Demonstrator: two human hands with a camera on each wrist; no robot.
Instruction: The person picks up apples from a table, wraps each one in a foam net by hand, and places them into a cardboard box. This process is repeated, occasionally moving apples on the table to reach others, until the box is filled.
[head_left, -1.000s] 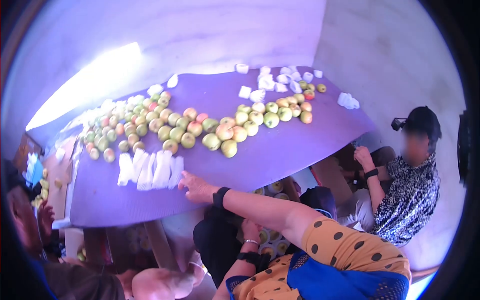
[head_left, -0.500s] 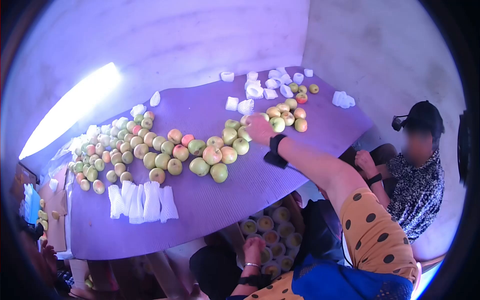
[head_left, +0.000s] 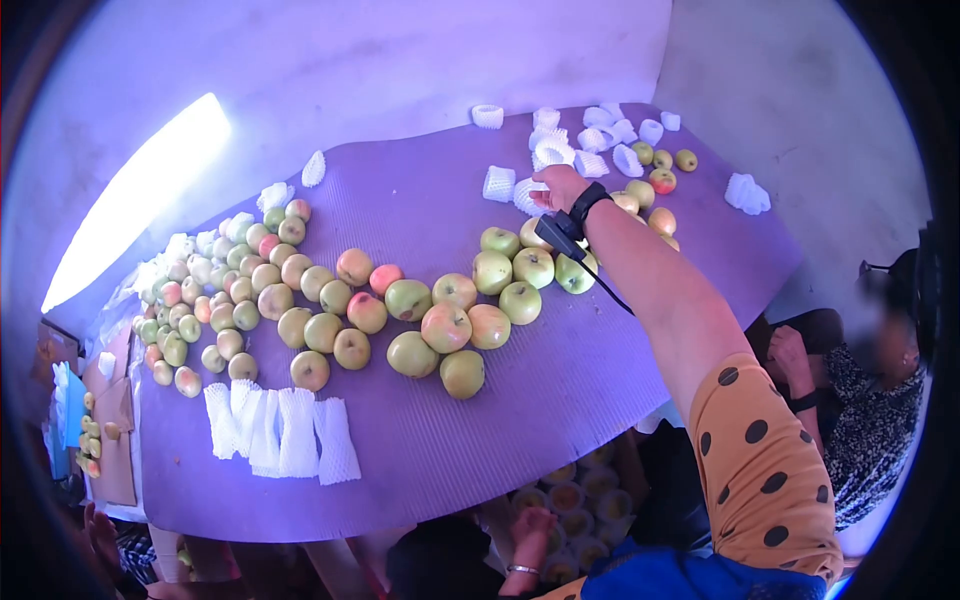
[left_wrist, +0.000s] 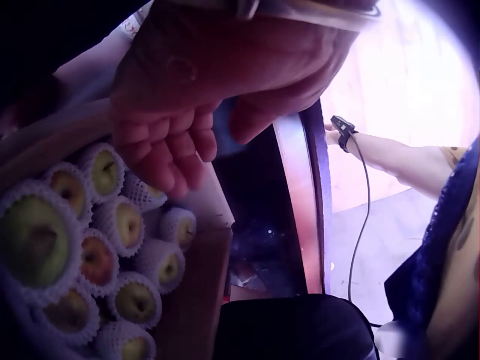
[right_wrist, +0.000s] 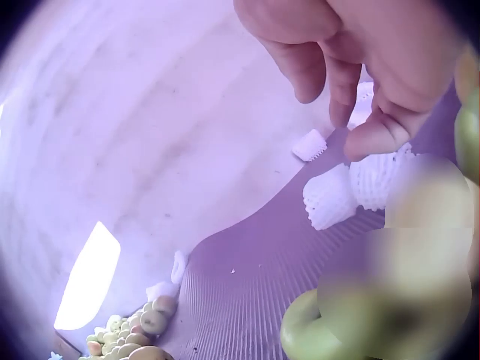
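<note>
At the back of the purple-covered table (head_left: 430, 220), my right hand (head_left: 562, 186) reaches over the apples (head_left: 493, 272) to a white foam net (head_left: 529, 197). In the right wrist view its bent fingers (right_wrist: 367, 142) hang just above two short foam nets (right_wrist: 330, 196), with nothing held between them. Below the table's front edge, my left hand (head_left: 533, 532) hovers by a cardboard box (left_wrist: 202, 281). The left wrist view shows its fingers loosely curled and holding nothing, over apples in foam nets (left_wrist: 129, 226).
Several flat foam sleeves (head_left: 297, 432) lie near the table's front edge. More foam nets (head_left: 590, 140) are scattered at the back right by the wall (head_left: 400, 80). A person (head_left: 880, 420) sits at the right. A cable (head_left: 610, 290) hangs from my right wrist.
My right hand has moved from the flat foam sleeves at the front, over the apples, to the foam nets at the back. The left hand stays by the box. The head view has shifted.
</note>
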